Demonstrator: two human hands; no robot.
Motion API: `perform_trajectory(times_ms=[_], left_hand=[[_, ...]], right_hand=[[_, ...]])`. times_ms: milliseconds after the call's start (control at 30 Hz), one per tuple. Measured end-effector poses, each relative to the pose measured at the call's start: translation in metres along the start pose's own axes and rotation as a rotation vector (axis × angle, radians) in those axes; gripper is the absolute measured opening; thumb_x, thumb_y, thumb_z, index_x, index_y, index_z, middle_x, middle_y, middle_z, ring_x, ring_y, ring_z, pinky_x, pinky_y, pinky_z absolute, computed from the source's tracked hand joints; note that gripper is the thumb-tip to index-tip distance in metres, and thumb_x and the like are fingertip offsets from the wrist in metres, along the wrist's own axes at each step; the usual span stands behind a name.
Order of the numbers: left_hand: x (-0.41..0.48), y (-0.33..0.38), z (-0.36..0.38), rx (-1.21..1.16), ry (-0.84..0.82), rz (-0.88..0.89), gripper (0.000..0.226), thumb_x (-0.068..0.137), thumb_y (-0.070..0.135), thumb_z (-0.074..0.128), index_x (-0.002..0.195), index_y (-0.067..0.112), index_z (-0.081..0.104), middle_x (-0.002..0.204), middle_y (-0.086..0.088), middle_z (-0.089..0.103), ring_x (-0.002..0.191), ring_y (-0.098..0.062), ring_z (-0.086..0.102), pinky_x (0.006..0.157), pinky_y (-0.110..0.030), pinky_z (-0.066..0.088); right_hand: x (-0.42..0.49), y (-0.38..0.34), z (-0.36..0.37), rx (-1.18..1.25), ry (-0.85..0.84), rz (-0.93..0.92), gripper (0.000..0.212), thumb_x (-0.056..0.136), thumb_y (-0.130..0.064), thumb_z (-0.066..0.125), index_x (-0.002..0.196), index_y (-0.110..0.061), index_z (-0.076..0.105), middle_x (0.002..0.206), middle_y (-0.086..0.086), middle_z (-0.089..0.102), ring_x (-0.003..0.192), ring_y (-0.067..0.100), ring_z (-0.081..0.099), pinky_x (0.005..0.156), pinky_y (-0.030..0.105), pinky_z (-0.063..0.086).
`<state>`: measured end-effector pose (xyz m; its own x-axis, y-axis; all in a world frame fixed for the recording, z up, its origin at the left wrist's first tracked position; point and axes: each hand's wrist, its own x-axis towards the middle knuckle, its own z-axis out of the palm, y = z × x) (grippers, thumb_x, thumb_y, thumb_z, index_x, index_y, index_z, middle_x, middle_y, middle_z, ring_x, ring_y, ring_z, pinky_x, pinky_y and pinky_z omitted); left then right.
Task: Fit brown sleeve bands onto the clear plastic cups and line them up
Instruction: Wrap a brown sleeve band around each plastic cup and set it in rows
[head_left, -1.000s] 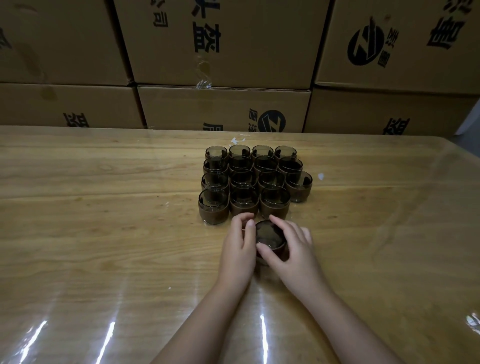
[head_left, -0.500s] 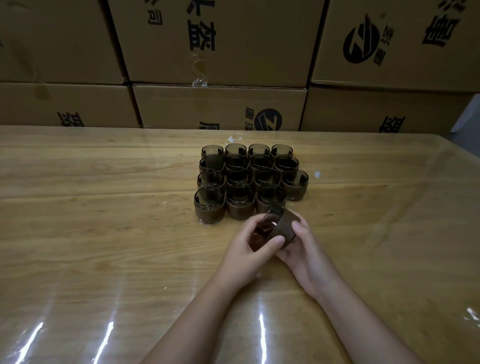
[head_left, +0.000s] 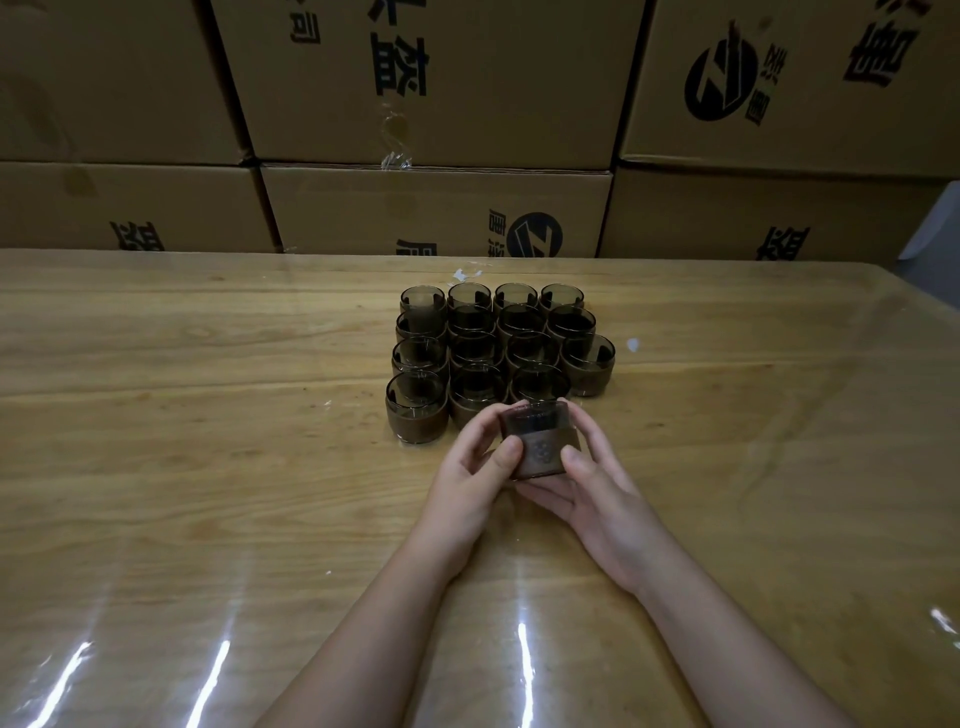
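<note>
My left hand (head_left: 470, 470) and right hand (head_left: 602, 488) both grip one banded cup (head_left: 540, 439), held above the table (head_left: 208, 467) just in front of the lined-up cups (head_left: 493, 348).

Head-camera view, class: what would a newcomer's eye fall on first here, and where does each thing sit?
First come the two bare hands at the centre, left hand and right hand, gripping one clear plastic cup with a brown sleeve band over the glossy wooden table. Right behind it stands a tight block of banded cups set in rows. Stacked brown cardboard boxes with black print fill the background.
</note>
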<state>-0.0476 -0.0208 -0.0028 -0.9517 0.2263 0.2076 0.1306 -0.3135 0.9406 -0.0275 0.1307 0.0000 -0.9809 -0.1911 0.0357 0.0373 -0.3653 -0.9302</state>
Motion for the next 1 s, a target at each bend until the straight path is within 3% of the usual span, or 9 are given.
perform_trajectory(times_ms=[300,500,667,900,1000], left_hand=[[-0.0038,0.0062,0.0016,0.075,-0.01,0.054,0.023,0.086,0.04,0.063,0.109,0.045,0.067,0.11,0.018,0.068,0.105,0.003,0.061,0.083,-0.012,0.047],[-0.0015,0.0074,0.0036,0.052,-0.009,0.054,0.021,0.088,0.032,0.063,0.104,0.043,0.07,0.108,0.017,0.069,0.101,0.003,0.063,0.081,-0.013,0.048],[-0.0008,0.0038,0.0026,0.051,-0.006,0.031,0.015,0.091,0.026,0.059,0.103,0.024,0.067,0.101,0.011,0.069,0.095,-0.005,0.064,0.079,-0.021,0.051],[-0.0004,0.0046,0.0058,0.094,0.032,0.063,0.019,0.086,0.025,0.061,0.1,0.012,0.063,0.093,-0.001,0.062,0.086,-0.003,0.06,0.077,-0.018,0.051],[0.0,0.0023,0.0092,0.115,0.075,0.082,0.016,0.087,0.02,0.063,0.102,0.014,0.062,0.101,0.002,0.065,0.094,-0.004,0.061,0.084,-0.018,0.049]], right_hand=[[-0.0015,0.0002,0.0007,-0.018,0.016,-0.008,0.055,0.085,-0.031,0.057,0.137,-0.033,0.038,0.124,0.008,0.066,0.116,0.031,0.062,0.096,0.039,0.052],[-0.001,-0.0006,0.0013,0.005,0.03,-0.01,0.05,0.083,-0.032,0.058,0.13,-0.034,0.043,0.119,0.007,0.069,0.109,0.031,0.066,0.084,0.034,0.056],[-0.0002,-0.001,0.0014,0.022,0.039,0.006,0.049,0.081,-0.032,0.058,0.127,-0.034,0.042,0.112,0.005,0.071,0.101,0.03,0.069,0.078,0.033,0.057],[0.0005,0.0001,0.0015,-0.002,0.05,0.001,0.057,0.082,-0.037,0.058,0.136,-0.028,0.04,0.116,0.007,0.07,0.104,0.031,0.068,0.08,0.036,0.057],[0.0015,0.0007,0.002,0.019,0.05,-0.017,0.057,0.081,-0.041,0.062,0.135,-0.03,0.044,0.119,0.003,0.069,0.109,0.027,0.066,0.087,0.039,0.056]])
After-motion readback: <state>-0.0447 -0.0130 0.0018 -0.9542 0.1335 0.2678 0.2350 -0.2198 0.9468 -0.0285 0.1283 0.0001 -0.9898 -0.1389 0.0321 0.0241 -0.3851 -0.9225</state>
